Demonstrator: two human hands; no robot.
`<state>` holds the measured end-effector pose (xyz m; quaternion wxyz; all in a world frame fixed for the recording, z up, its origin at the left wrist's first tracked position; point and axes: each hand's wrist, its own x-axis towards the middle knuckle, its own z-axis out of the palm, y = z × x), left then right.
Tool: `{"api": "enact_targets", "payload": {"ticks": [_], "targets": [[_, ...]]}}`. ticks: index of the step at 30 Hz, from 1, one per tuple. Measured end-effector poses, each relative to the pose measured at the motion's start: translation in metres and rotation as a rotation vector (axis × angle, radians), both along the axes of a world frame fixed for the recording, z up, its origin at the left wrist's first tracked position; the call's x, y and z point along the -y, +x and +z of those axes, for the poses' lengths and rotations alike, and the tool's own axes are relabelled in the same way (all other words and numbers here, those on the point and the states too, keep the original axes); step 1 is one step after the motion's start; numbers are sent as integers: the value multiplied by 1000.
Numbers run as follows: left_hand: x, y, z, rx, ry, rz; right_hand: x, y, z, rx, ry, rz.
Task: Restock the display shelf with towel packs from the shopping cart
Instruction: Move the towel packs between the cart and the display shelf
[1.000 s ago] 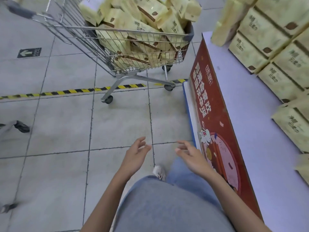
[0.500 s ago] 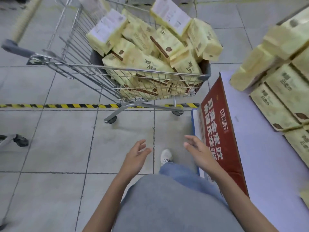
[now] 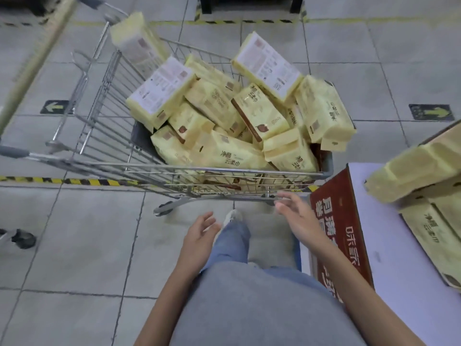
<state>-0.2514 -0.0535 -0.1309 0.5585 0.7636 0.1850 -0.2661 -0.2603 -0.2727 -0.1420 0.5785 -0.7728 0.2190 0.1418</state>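
The towel packs [image 3: 224, 151] lay heaped in the shopping cart [image 3: 224, 168], rising above its near rim, and more packs [image 3: 419, 171] were stacked at the right edge of the display shelf [image 3: 389, 245]. Both hands were released and held nothing: the left hand [image 3: 199, 236] hung over the floor, the right hand [image 3: 298, 216] was spread near the cart's near right corner, beside the shelf's red end panel [image 3: 341, 226]

Striped tape [image 3: 82, 181], arrow stickers [image 3: 431, 112] on grey tiles [image 3: 82, 245]

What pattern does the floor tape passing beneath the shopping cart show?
The floor tape has yellow and black diagonal stripes; the head view shows it best.
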Motion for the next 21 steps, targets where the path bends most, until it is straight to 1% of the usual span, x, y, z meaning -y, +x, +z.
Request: {"api": "enact_targets", "payload": {"ticks": [5,8,12,16,19,21], "targets": [[45,106,20,74,-92,-182,20,71,12,46,-53,-107],[76,168,33,75,-96,-218,34,110,23,86,-42,-186],[124,249,46,157,-80,-293,67,166,36,120,-136,-293],[167,322,34,69,-44,-204,106,221,37,144,-224,-395],[196,362,15,-19,-106,-68,132,260,25,98,-292,-407],[212,379,5,-79,-158,58,148,280,12,54,-386,-366]]}}
